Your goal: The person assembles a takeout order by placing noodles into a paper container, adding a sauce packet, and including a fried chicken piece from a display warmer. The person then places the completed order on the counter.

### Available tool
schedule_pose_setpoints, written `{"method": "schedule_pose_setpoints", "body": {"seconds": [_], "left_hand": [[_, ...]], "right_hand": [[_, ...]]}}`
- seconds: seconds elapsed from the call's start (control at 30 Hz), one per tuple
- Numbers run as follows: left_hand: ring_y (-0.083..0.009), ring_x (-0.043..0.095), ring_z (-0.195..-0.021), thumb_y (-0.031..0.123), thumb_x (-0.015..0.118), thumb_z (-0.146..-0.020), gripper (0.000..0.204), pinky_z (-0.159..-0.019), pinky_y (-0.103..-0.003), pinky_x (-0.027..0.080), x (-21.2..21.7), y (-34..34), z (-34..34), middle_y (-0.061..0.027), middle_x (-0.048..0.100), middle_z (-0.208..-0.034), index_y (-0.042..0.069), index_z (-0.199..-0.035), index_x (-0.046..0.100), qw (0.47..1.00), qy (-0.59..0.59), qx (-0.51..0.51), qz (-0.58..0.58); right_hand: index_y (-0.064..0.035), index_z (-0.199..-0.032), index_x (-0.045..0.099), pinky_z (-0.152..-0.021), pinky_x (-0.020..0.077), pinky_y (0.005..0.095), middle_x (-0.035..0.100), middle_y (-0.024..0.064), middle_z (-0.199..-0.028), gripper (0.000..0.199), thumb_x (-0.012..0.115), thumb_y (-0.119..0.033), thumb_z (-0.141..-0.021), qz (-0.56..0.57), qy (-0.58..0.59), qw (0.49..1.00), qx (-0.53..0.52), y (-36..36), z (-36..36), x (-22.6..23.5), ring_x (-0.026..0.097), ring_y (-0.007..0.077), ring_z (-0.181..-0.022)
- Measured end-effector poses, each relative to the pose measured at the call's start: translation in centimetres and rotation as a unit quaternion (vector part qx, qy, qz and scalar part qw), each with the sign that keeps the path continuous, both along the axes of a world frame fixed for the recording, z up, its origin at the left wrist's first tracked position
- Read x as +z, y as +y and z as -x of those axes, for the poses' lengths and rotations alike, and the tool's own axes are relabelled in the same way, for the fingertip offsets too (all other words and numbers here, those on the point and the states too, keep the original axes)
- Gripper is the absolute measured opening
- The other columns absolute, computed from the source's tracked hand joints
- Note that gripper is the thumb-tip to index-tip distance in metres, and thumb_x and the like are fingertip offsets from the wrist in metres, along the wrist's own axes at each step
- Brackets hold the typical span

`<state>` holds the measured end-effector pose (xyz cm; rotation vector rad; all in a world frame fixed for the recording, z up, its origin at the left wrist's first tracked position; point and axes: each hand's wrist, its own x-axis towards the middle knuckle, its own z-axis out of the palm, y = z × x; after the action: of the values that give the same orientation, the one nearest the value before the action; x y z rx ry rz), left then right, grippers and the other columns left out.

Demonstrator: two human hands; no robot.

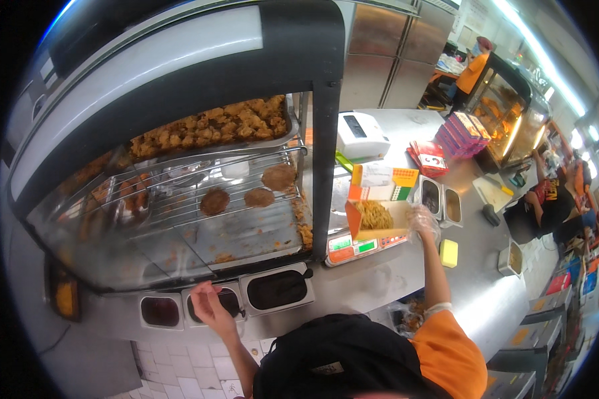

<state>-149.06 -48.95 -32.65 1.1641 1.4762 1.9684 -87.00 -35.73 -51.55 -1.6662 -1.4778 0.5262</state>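
**Hands at the warming cabinet and the fry box**

Cabinet point(180, 120) first: the glass-fronted warmer fills the upper left and centre of the frame, with a tray of fried chicken point(213, 126) on top and three round patties point(246, 189) on the wire rack beneath. Right of it runs the steel counter point(393, 272), lower centre to right. On a scale point(359, 247) at mid-frame stands an open orange box point(379, 216) filled with fries. The right hand point(422, 223), in a clear glove, touches the box's right edge, fingers curled against it. Low in the frame, the bare left hand point(209, 307) rests with loosely bent fingers over the middle sauce tub point(213, 306).
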Motion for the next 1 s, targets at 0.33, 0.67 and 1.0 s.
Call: {"method": "schedule_pose_setpoints", "body": {"seconds": [0.33, 0.67, 1.0], "left_hand": [[-0.0117, 0.053, -0.075, 0.008, 0.052, -0.093, 0.006, -0.072, -0.024, 0.043, 0.5, -2.1, 2.9, -0.0051, 0.054, -0.087, 0.002, -0.092, 0.053, 0.999, -0.031, 0.03, -0.01], [-0.0093, 0.055, -0.078, 0.003, 0.056, -0.088, 0.004, -0.075, -0.024, 0.044, 2.2, -1.7, 2.3, -0.0053, 0.06, -0.084, -0.001, -0.091, 0.058, 0.995, -0.034, -0.095, 0.028], [-0.0118, 0.058, -0.076, 0.006, 0.057, -0.09, 0.007, -0.074, -0.025, 0.045, 0.8, -3.3, 5.9, -0.006, 0.06, -0.084, 0.0, -0.09, 0.057, 0.994, -0.06, -0.077, 0.049]], "right_hand": [[-0.0044, -0.084, 0.057, -0.067, 0.0465, 0.0382, 0.059, 0.0087, -0.076, 0.018, 0.063, -0.022, -0.086, -0.181, -0.134, 0.963, -0.151, 2.2, 17.9, 22.5, 0.057, 0.0213, -0.069], [-0.0115, -0.134, 0.046, -0.104, 0.0384, 0.0415, 0.049, 0.0095, -0.136, 0.047, 0.032, -0.04, -0.099, -0.03, -0.417, 0.856, 0.305, 11.5, 50.4, 41.4, 0.05, 0.0252, -0.121], [-0.0071, -0.136, 0.042, -0.099, 0.0389, 0.0524, 0.045, 0.0168, -0.137, 0.054, 0.043, -0.042, -0.094, 0.041, -0.478, 0.802, 0.355, 18.8, 55.3, 41.8, 0.046, 0.034, -0.123]]}}
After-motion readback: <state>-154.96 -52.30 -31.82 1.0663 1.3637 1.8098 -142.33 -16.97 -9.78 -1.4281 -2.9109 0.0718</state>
